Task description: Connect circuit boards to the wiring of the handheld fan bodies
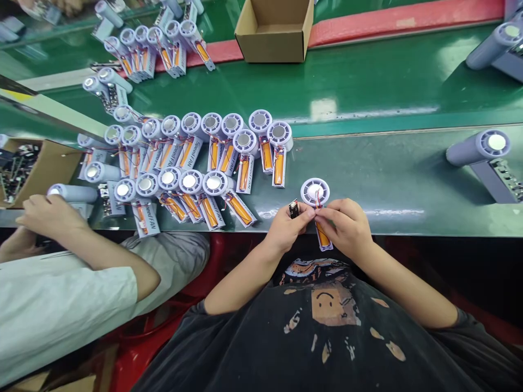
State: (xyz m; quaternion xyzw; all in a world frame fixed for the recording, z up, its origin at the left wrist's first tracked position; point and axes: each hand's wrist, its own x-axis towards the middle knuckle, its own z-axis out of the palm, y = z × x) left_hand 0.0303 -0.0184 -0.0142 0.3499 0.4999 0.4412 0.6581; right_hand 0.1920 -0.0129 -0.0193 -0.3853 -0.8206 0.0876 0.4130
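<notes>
A lavender handheld fan [315, 192] lies in front of me at the table's near edge, its round head away from me and its handle, with an orange battery [322, 237], toward me. Thin red and dark wires run from the head down to my fingers. My left hand [291, 224] is closed on a small black circuit board [293, 209], and its thumb and finger pinch near the wires. My right hand [345, 223] is closed beside the handle, its fingertips meeting the left thumb at the wires. What exactly the right fingertips grip is too small to tell.
Rows of similar fans [190, 182] stand left of me on the green table [368, 179]. Two fans with boards fitted, one of them here [480, 149], stand at the right. A cardboard box [273, 46] sits beyond, by a red strip [404, 23]. A co-worker's hand [51, 216] works at far left.
</notes>
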